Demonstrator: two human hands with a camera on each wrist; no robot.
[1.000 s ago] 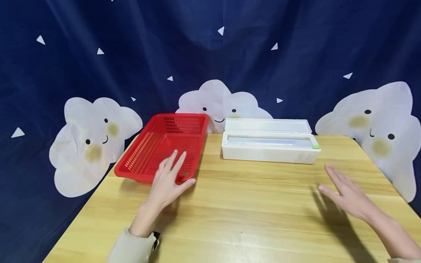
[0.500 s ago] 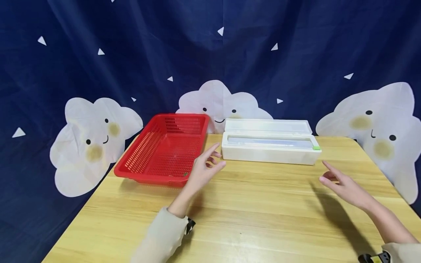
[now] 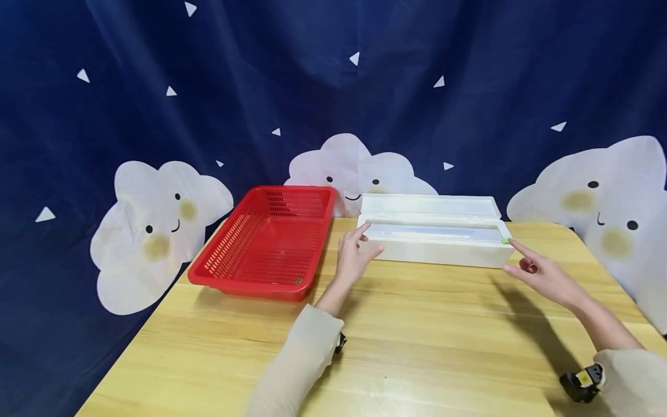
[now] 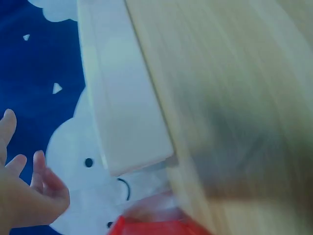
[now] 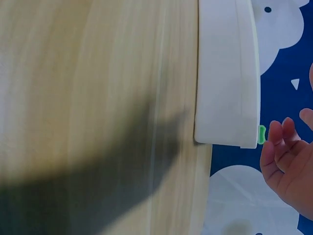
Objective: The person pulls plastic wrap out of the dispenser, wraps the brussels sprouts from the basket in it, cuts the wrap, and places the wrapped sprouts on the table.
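- Compared with half a second ago, the bare left hand (image 3: 354,255) has left the basket's side for the box's left end, and the bare right hand (image 3: 547,278) has drawn up to its right end; the work now centres on the box.
- The long white rectangular box (image 3: 438,252), right of centre in the head view, has its hinged lid (image 3: 429,205) tipped back, a glossy pale strip (image 3: 432,233) inside and a small bright-green tab (image 3: 505,241) at its right corner.
- Left thumb and index stand apart, gripping nothing; contact is unclear.
- Right index extends beside the tab, other fingers curled; touch cannot be told.
- The red perforated plastic basket (image 3: 245,285) sits left of centre.
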